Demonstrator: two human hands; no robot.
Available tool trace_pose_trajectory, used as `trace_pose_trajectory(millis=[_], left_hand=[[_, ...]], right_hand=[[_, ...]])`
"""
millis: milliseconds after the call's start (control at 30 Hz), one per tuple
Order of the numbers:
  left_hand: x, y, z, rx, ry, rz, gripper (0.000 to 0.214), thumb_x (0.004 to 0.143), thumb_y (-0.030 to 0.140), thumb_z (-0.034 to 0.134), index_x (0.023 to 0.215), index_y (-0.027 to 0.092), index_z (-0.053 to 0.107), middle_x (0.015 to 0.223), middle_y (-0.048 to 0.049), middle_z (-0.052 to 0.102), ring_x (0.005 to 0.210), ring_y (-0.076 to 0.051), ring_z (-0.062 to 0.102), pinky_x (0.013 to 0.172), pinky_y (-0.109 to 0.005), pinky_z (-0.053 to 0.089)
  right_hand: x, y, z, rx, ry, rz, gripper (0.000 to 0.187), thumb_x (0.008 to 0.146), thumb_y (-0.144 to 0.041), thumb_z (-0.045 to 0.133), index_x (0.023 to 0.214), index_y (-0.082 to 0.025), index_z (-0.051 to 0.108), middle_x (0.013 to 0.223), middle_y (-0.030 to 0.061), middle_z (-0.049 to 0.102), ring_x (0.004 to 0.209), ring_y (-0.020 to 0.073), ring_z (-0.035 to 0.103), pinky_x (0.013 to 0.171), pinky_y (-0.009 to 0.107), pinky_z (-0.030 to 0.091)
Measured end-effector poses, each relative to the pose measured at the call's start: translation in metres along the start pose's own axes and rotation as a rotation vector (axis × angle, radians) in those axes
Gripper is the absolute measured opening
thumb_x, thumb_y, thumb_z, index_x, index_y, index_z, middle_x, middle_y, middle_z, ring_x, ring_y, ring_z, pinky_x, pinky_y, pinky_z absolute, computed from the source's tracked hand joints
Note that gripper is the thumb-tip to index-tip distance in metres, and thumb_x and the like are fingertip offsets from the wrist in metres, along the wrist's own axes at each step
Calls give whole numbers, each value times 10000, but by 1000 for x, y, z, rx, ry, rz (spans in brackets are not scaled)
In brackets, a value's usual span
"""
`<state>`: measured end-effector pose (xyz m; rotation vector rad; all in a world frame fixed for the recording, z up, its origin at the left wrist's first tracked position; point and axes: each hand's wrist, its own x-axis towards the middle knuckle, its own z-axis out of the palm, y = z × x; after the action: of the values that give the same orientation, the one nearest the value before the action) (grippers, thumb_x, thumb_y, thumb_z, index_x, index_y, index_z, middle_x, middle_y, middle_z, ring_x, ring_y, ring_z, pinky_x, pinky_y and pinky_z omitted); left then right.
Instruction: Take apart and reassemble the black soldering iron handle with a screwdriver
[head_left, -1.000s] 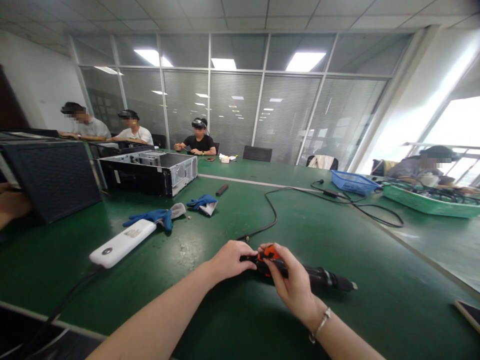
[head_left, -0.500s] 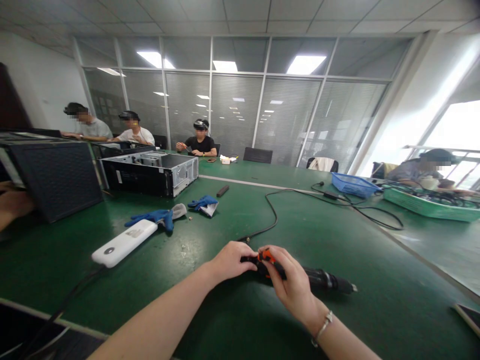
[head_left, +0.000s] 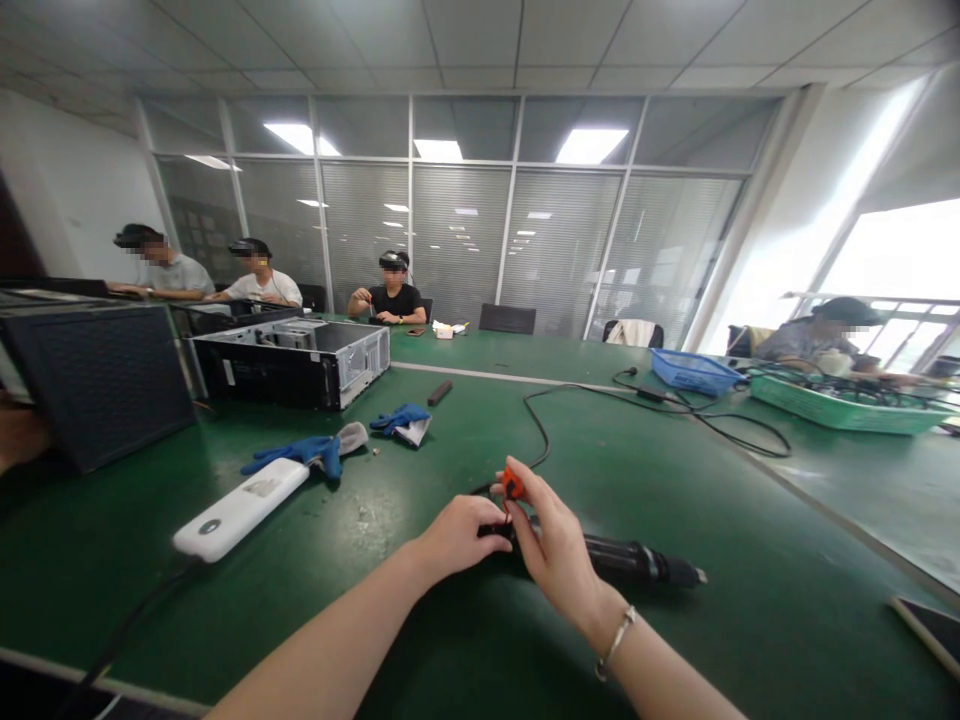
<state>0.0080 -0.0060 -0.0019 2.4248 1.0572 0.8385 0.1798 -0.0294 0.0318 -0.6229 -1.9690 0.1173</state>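
A black electric screwdriver (head_left: 626, 559) lies on the green table (head_left: 720, 520) with its bit end pointing right. My left hand (head_left: 457, 538) is closed on its rear end, near where a black cord (head_left: 547, 432) runs off. Between the thumb and fingers of my right hand (head_left: 553, 535) is a small orange part (head_left: 513, 484), raised above the tool body. A thin reddish wire seems to run from that part down to the screwdriver. My hands hide the middle of the tool.
To the left are a white power bank-like box (head_left: 244, 508) with a cable, blue gloves (head_left: 322, 452), an opened computer case (head_left: 300, 365) and a dark case (head_left: 97, 375). A blue basket (head_left: 694, 372) and a green basket (head_left: 847, 402) stand right. Other people sit around the table.
My right hand has lifted the orange part up and away from the screwdriver body, and a thin wire now shows below it. My left hand keeps its grip. The view has shifted slightly.
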Motion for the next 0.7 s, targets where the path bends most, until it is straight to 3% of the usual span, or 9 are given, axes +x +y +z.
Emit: trace_pose_trajectory(millis=[100,200,367,533,700], left_hand=[[0,0,0,-31,7,17,83,835,216,684,880,168,735,905,-25,732,856,-185,662,808,-246,481],[1,1,-1,-45,-3,23,86,823,215,701,882,162,732,910,-29,729,862,-188,657,806,-245,479],[2,3,-3,-41,-4,35,68,835,190,681,867,151,726,867,-24,723,836,-175,652,798,-236,472],[2,3,-3,-33,5,11,93,836,228,686,888,166,731,894,-29,726,849,-183,654,796,-245,476],[2,3,-3,-23,2,32,68,830,195,688,873,162,729,867,-23,725,827,-177,651,776,-236,473]], right_hand=[[-3,0,2,-64,67,29,546,901,-154,521,1421,-256,387,1155,109,587,1015,219,634,847,367,578],[-5,-1,1,-96,33,1,494,920,-134,487,1386,-288,437,1068,80,611,930,196,644,794,338,583],[-3,-3,-1,-66,12,34,567,920,-111,455,1454,-251,328,1199,104,598,1065,208,619,886,348,553],[-6,1,-1,-153,51,48,474,918,-150,510,1370,-268,430,1091,85,634,966,222,631,828,390,554],[-7,-1,-1,-69,16,70,559,926,-112,460,1445,-249,306,1214,97,615,1053,202,618,900,372,534]])
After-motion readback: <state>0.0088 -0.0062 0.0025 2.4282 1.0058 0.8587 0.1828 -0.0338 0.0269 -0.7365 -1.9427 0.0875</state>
